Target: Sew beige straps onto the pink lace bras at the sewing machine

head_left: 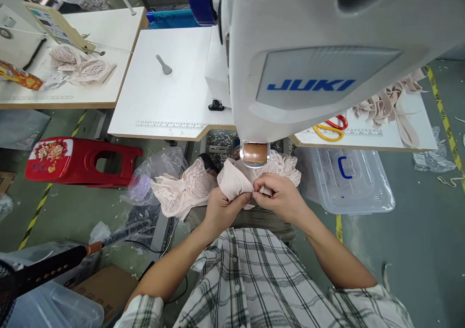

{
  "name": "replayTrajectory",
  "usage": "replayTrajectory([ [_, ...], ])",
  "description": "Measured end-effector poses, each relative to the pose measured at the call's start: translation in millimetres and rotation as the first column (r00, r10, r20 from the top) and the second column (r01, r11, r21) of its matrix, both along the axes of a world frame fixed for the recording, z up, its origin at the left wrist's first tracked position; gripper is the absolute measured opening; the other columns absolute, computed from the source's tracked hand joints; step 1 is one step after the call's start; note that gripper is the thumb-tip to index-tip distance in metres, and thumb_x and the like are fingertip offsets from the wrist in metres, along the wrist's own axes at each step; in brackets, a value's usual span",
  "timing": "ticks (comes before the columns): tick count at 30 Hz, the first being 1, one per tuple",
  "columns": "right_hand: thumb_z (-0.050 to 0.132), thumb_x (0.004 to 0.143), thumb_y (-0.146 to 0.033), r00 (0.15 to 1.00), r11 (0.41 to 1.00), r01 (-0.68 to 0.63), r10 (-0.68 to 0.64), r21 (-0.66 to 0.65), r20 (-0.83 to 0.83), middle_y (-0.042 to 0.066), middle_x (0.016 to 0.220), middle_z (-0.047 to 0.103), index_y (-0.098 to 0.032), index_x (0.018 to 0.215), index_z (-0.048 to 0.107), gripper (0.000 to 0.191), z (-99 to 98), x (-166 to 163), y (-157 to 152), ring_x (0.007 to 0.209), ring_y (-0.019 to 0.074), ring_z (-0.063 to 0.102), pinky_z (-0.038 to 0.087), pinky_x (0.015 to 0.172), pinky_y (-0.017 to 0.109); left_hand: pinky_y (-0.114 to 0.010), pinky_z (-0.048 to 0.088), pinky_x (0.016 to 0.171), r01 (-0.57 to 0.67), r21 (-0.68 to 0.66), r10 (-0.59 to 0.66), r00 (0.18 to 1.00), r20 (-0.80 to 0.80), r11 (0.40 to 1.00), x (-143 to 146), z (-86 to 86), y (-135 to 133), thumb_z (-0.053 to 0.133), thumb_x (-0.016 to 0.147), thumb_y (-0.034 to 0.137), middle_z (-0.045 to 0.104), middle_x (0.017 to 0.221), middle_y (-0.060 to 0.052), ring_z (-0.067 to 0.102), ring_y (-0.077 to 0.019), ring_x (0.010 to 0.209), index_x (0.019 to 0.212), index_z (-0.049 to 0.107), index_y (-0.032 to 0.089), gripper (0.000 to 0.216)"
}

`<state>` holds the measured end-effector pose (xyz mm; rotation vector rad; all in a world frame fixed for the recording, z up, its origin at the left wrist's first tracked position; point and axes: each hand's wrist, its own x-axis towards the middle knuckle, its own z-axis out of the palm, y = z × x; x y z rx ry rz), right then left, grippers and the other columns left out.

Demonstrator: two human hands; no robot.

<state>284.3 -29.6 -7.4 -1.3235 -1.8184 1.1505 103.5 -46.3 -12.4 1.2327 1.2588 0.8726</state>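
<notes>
Together, left hand (223, 210) and right hand (282, 197) pinch pale pink fabric (233, 178).

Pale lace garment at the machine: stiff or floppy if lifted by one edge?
Probably floppy overall: the lace garment bends and folds between left hand and right hand. Its rounded cup may hold some shape, since it bulges. Likely light: much is openwork lace.
</notes>
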Motion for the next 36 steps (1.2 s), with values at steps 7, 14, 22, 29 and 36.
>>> replayTrajectory([
  [7, 0.055, 0.085, -0.018, 0.994, 0.994, -0.106, 0.107, -0.025, 0.030, 0.001, 0.075, 0.061, -0.020, 0.079, 0.064, 0.011, -4.9, 1.8, 2.9, 0.070, 0.0135, 0.056, 0.039, 0.064, 0.024, -0.026, 0.049, 0.060, 0.050, -0.086, -0.046, 0.998, 0.043, 0.995, -0.5, -1.6, 8.9, 0.067, 0.079, 0.036, 0.066, 0.063, -0.003, 0.059, -0.0153, 0.061, 0.065, 0.066, 0.015, 0.026],
  [14, 0.057, 0.083, -0.025, 0.999, 0.998, 0.026, -0.024, -0.062, 0.024, 0.000, 0.071, 0.059, -0.021, 0.076, 0.061, 0.009, -11.8, 3.6, -3.5, 0.066, 0.0137, 0.053, 0.038, 0.062, 0.026, -0.025, 0.046, 0.063, 0.147, -0.172, -0.154, 0.988, -0.025, 0.974, -1.7, -1.0, 18.0, 0.067, 0.079, 0.040, 0.065, 0.068, -0.001, 0.057, -0.0140, 0.065, 0.073, 0.066, 0.014, 0.027],
  [22, 0.053, 0.086, -0.035, 0.988, 0.951, 0.151, -0.150, -0.268, 0.025, -0.002, 0.074, 0.060, -0.021, 0.092, 0.061, 0.017, 2.5, 23.2, -0.6, 0.057, 0.0114, 0.046, 0.037, 0.056, 0.026, -0.025, 0.043, 0.059, 0.192, -0.083, -0.202, 0.971, -0.131, 0.978, -5.2, 3.1, 25.1, 0.065, 0.083, 0.040, 0.060, 0.061, 0.000, 0.055, -0.0145, 0.059, 0.070, 0.063, 0.016, 0.027],
  [29, 0.055, 0.085, -0.028, 0.995, 0.973, 0.083, -0.069, -0.213, 0.073, -0.007, 0.067, 0.049, -0.023, 0.087, 0.044, 0.011, 10.4, 24.0, -2.0, 0.054, 0.0097, 0.038, 0.029, 0.053, 0.024, -0.026, 0.044, 0.063, 0.288, -0.013, -0.285, 0.937, -0.204, 0.957, 0.2, 15.2, 28.3, 0.062, 0.085, 0.035, 0.065, 0.068, -0.002, 0.057, -0.0156, 0.065, 0.072, 0.066, 0.016, 0.023],
  [36, 0.054, 0.084, -0.021, 0.998, 0.975, -0.028, 0.039, -0.219, 0.046, -0.009, 0.064, 0.047, -0.024, 0.086, 0.042, 0.012, 20.9, 25.3, 3.6, 0.056, 0.0105, 0.041, 0.030, 0.057, 0.024, -0.026, 0.042, 0.058, 0.313, -0.052, -0.317, 0.926, -0.204, 0.948, 4.9, 24.6, 30.8, 0.062, 0.085, 0.031, 0.065, 0.063, -0.001, 0.056, -0.0147, 0.061, 0.069, 0.065, 0.017, 0.022],
])
